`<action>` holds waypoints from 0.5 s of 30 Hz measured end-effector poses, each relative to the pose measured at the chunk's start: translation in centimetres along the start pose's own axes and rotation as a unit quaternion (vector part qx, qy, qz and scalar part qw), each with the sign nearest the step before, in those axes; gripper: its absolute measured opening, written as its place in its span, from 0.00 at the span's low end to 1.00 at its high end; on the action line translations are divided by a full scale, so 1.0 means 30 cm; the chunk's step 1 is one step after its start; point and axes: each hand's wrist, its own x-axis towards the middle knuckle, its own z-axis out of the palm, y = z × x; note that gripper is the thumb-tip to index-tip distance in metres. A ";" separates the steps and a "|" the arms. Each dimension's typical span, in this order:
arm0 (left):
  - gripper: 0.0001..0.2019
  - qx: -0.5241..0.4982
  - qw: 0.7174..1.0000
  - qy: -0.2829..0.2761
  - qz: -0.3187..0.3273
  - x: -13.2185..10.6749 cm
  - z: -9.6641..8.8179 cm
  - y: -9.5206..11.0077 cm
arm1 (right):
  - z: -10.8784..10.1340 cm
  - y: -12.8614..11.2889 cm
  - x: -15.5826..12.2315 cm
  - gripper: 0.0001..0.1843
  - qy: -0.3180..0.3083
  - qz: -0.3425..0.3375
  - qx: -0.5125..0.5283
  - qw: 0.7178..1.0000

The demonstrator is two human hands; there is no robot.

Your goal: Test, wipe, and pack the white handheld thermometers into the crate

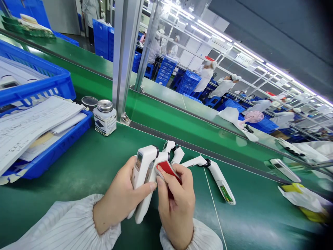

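Left fingers [144, 191] grip two white pistol-shaped plastic devices [143, 170]; right fingers [172, 181] pinch a red-and-grey piece [169, 169]. Toward the tabletop's [109, 158] far edge, another device [215, 173] lies, battery bay [226, 193] uncovered.

L slv [65, 224]: wht, faint fine stripes, loose thin-looking fabric w/ soft folds | L cuff [111, 236]: elasticated look, gathered, frilly edge | R slv [208, 239]: matching wht, short sect. visible | R cuff [196, 232]: gathered likewise, puckered | L hand [119, 196] & R hand [178, 198]: bare
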 end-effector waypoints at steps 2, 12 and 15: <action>0.17 0.003 1.000 0.002 -0.001 -0.001 0.001 -0.003 | -0.004 0.002 0.001 0.09 0.010 -0.003 0.000 1.000; 0.24 -0.017 1.000 0.003 -0.007 0.001 -0.012 -0.006 | -0.009 -0.023 -0.018 0.12 0.027 -0.001 -0.003 1.000; 0.28 -0.093 0.995 -0.019 -0.036 0.002 -0.024 0.011 | -0.057 -0.018 -0.042 0.13 0.102 0.035 0.001 0.994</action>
